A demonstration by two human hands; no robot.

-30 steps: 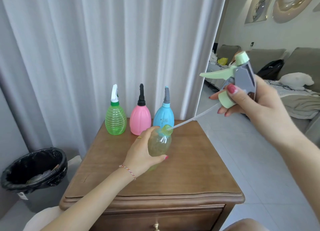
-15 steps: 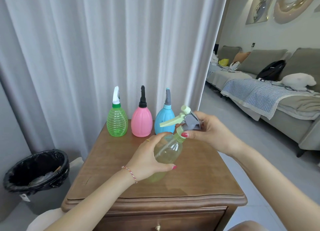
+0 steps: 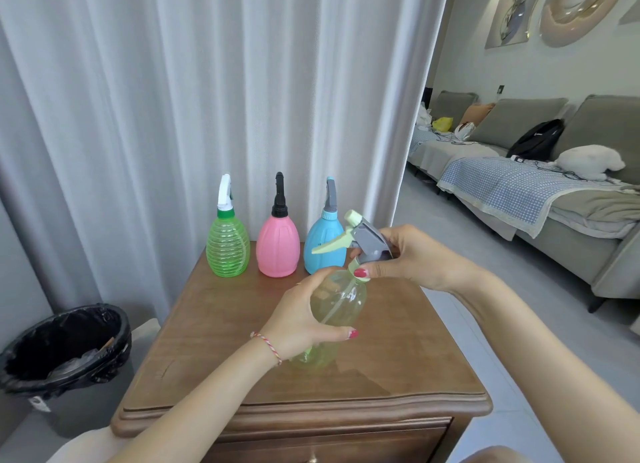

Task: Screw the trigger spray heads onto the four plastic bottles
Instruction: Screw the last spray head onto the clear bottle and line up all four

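Note:
A clear yellow-green bottle (image 3: 341, 306) rests tilted on the wooden cabinet top (image 3: 221, 351), and my left hand (image 3: 301, 318) grips its body. A grey and pale green trigger spray head (image 3: 363, 242) sits on the bottle's neck, its dip tube inside the bottle. My right hand (image 3: 405, 258) holds that head, thumb and fingers at its collar. Behind, three bottles stand upright in a row with spray heads on: green (image 3: 227, 246), pink (image 3: 278, 247) and blue (image 3: 323, 246).
A black-lined waste bin (image 3: 65, 348) stands on the floor left of the cabinet. White curtains hang right behind the bottles. A grey sofa with a blanket (image 3: 512, 192) fills the right background beyond open floor.
My right hand brought the spray head down from high on the right and fed its tube into the bottle. The head now sits on the neck, and the bottle is slightly more upright.

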